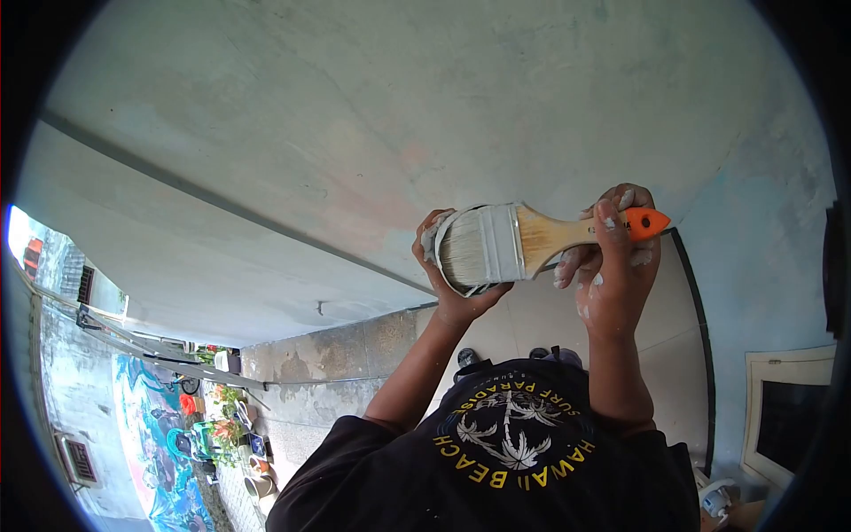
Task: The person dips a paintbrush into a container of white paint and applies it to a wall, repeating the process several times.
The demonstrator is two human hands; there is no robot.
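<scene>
A wide paintbrush [539, 238] with a wooden handle and an orange tip lies level in front of my chest. My right hand [618, 257] grips its handle, with white paint spots on the fingers. The pale bristles are over the mouth of a round container [441, 232], whose rim shows around them; its inside is mostly hidden by the brush. Around the container's side, my left hand [458, 293] is wrapped, also marked with paint.
A pale, patchy wall [292, 115] rises just ahead, with a grey strip [222, 202] along it. Tiled floor [660, 346] lies below. A framed panel [789, 417] is at the right. Potted plants [229, 426] and a mural [155, 434] are at the left.
</scene>
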